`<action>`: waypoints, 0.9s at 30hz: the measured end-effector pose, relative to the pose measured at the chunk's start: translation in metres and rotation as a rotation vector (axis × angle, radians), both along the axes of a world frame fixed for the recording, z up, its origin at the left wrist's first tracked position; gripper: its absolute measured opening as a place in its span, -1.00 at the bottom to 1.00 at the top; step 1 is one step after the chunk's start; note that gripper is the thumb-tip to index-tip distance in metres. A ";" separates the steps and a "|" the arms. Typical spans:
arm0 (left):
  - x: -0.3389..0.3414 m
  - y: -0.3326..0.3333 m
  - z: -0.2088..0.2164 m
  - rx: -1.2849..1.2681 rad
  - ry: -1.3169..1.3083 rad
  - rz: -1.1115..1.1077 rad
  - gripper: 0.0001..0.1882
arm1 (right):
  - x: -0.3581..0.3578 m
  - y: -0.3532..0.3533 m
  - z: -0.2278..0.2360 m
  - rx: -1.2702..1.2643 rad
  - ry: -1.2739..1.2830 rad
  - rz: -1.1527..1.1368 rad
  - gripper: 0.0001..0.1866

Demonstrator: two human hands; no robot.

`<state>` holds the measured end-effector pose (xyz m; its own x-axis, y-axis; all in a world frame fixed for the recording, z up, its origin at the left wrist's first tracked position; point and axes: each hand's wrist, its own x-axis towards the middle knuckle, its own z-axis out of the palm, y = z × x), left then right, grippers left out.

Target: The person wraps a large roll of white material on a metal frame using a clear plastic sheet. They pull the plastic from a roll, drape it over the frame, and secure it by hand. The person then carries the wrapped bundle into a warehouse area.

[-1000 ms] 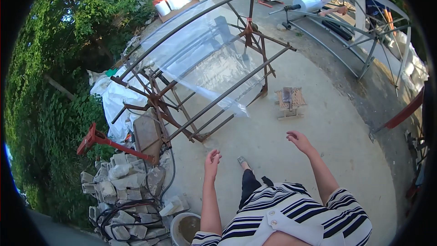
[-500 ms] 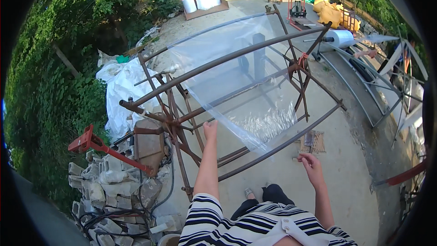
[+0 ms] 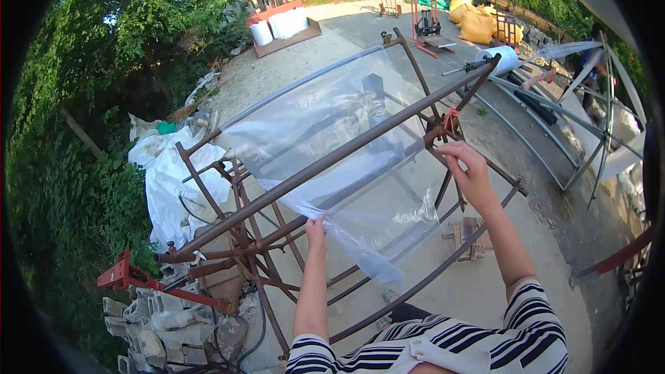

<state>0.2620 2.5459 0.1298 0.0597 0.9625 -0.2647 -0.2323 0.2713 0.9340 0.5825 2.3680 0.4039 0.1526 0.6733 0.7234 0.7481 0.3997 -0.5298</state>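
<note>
A sheet of clear plastic film (image 3: 312, 142) hangs over the bars of a rusty brown metal frame (image 3: 360, 135), its loose lower end drooping between the bars. My left hand (image 3: 316, 230) is closed on the film's left edge, which bunches up at the fingers. Farther right, my right hand (image 3: 471, 172) is raised beside the frame's right hub and the film's right edge. Its thumb and fingers are pinched together. Whatever lies between them is too small to make out. A red tie (image 3: 451, 119) is wrapped round the hub just beyond that hand.
Concrete rubble (image 3: 163, 329) and an orange-red metal arm (image 3: 156, 285) lie at the left, below white sheeting (image 3: 173, 190). At the right are a roll of film (image 3: 501, 58) and another metal frame (image 3: 603, 135). A forklift (image 3: 267, 0) stands far back, yellow sacks (image 3: 478, 22) far right.
My left hand has taken hold of the film's left edge. The right hand has risen from low near my body to the frame's right hub. My view has shifted, and the film's lower end is rumpled.
</note>
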 end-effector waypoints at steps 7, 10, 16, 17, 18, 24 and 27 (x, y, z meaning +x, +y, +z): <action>0.008 0.052 0.185 0.301 -0.796 -0.172 -0.75 | 0.052 0.121 0.053 0.018 -0.627 -0.190 -0.71; 0.009 0.068 0.236 0.423 -0.985 -0.234 -0.72 | 0.036 0.116 0.086 -0.668 -0.495 -0.159 -0.56; 0.024 0.054 0.269 0.518 -1.420 -0.572 -0.62 | 0.062 0.121 0.082 -1.456 -0.381 0.269 -0.35; 0.031 0.052 0.268 0.505 -1.482 -0.619 -0.61 | 0.070 0.125 0.067 -1.524 -0.389 0.251 -0.30; 0.030 0.048 0.268 0.502 -1.527 -0.650 -0.60 | 0.075 0.137 0.048 -1.587 -0.404 0.258 -0.23; 0.039 -0.010 0.258 0.497 -1.751 -0.743 -0.50 | 0.110 0.196 -0.045 -1.024 0.394 0.242 -0.05; 0.005 -0.013 0.180 0.541 -1.531 -0.473 -0.50 | 0.094 0.207 -0.050 -0.802 0.868 0.654 -0.28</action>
